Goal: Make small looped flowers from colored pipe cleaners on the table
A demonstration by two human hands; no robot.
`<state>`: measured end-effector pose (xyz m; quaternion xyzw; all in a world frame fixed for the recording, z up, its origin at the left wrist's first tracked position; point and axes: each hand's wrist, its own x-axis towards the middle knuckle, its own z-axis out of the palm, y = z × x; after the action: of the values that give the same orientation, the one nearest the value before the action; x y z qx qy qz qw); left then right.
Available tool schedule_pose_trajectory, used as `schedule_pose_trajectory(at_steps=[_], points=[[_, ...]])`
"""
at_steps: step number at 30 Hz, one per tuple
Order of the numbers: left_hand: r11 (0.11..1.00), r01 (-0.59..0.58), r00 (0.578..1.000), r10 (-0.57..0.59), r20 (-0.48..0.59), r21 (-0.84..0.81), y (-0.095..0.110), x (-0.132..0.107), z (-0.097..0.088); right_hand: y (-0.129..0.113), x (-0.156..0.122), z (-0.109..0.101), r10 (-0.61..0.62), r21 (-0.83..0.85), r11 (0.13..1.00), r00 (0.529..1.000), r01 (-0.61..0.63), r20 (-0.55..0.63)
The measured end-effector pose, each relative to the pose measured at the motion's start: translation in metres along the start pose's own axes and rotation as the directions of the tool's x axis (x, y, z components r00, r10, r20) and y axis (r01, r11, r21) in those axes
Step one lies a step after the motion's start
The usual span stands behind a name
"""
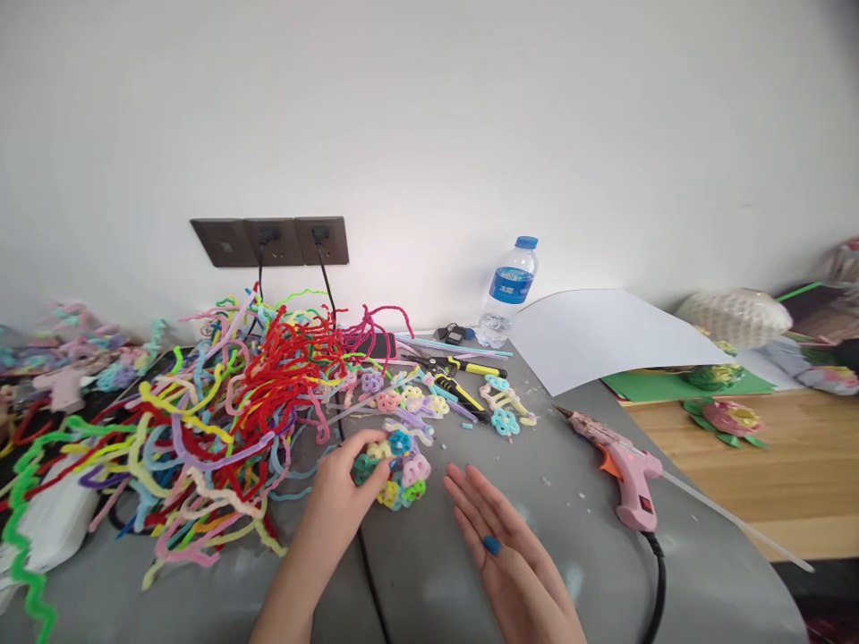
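My left hand (352,478) is closed on the edge of a ring-like cluster of pipe-cleaner flowers (415,469) in blue, yellow, pink, green and purple, low over the grey table (463,555). The thumb lies on the near side of the cluster; the fingertips are partly hidden behind it. To its right, my right hand (506,546) is open with the fingers stretched out and the palm turned inward, holding nothing. A dark blue nail shows on its thumb. Just beyond the cluster lie loose pipe-cleaner flowers (387,402) in pastel colours and yellow-and-black pliers (463,394).
A large heap of coloured pipe cleaners (221,420) covers the left side. A pink glue gun (627,474) with a glue stick and black cable lies right. Behind stand a water bottle (510,291) and a curved white sheet (610,340). Another cable (366,563) crosses the table.
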<state>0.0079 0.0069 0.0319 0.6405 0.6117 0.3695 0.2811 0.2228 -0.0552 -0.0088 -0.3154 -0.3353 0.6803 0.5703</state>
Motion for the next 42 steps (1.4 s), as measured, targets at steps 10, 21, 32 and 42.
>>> schedule_pose_trajectory(at_steps=[10,21,32,42], points=[[1.000,0.006,0.921,-0.012,-0.390,-0.016,0.008,0.001,-0.051,0.000,0.023,-0.008,0.021,0.025,1.000,0.996,-0.019,-0.086],[0.966,-0.037,0.926,-0.063,-0.372,-0.256,0.013,0.007,-0.046,-0.064,0.100,0.060,0.014,0.092,0.995,0.996,-0.023,0.089],[0.489,0.168,0.957,-0.289,0.023,-0.856,0.001,0.034,-0.021,-0.142,0.090,0.022,-0.262,0.177,0.936,0.938,0.305,-0.229],[0.358,0.180,0.965,-0.244,0.094,-0.916,0.005,0.044,-0.014,-0.120,0.052,-0.039,-0.213,0.103,0.948,0.840,0.301,-0.499]])
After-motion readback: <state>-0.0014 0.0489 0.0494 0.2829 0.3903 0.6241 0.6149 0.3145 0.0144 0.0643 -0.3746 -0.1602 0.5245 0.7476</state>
